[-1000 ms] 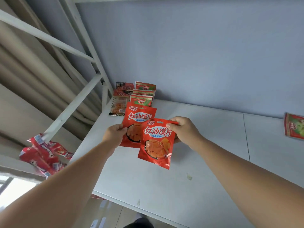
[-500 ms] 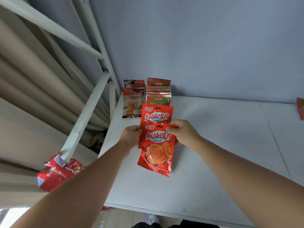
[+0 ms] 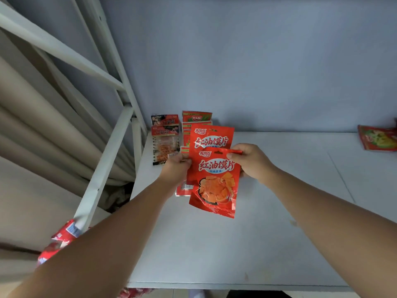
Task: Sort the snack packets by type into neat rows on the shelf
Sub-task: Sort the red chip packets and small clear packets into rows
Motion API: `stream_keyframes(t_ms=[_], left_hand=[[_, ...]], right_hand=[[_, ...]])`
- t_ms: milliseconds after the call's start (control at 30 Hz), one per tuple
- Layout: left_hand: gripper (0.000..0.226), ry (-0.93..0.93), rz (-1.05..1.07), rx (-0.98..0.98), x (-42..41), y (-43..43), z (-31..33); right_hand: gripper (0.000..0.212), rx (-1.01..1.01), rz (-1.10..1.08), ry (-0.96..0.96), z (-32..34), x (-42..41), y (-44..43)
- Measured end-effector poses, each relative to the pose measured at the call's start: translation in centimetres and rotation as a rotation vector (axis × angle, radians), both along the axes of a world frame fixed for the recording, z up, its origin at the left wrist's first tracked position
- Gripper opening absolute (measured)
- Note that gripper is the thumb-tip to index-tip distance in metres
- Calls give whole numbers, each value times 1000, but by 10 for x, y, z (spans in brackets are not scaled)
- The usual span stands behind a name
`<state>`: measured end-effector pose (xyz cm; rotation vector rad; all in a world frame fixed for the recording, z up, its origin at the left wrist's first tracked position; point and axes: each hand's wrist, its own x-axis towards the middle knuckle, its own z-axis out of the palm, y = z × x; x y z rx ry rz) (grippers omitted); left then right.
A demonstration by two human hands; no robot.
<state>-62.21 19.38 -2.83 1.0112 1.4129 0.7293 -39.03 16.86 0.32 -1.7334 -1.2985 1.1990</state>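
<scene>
Packets (image 3: 214,181) of one red type hang fanned over the shelf (image 3: 279,233), left hand (image 3: 176,168) and right hand (image 3: 251,163) pinching their edges; square them, then lay them beside the rows (image 3: 165,138).

A plain blue-grey wall (image 3: 257,61) rises behind the white shelf board (image 3: 214,244). White metal frame bars (image 3: 103,168) cross at left before beige curtain folds (image 3: 32,125).

Both orange packets (image 3: 214,179) read 红油馍片; dark packets (image 3: 165,131) at back read 小面筋; green-red ones illegible.
</scene>
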Motion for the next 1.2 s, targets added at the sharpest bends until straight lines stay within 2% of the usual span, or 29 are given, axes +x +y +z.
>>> stream_keyframes(t_ms=[233,567,733,867,1000,1100,1200], left_hand=[[21,2,-46,29,65,42,14],[21,23,-41,-76,132,95,0],[24,89,6,-167,154,114,-9],[22,45,72,-293,166,122,-13],[20,44,92,-297,172,123,-12],[22,125,135,-277,172,125,-10],[22,172,156,-248,173,124,-4]], right_hand=[[3,20,-66,-39,18,66,28],[17,-52,-46,-47,-10,124,82],[10,-83,-65,-66,-34,137,113],[12,-83,-46,-87,-46,137,129],[10,-45,-28,-142,-54,131,135],[14,-13,-28,-153,-55,129,134],[28,34,-58,-158,-53,127,132]])
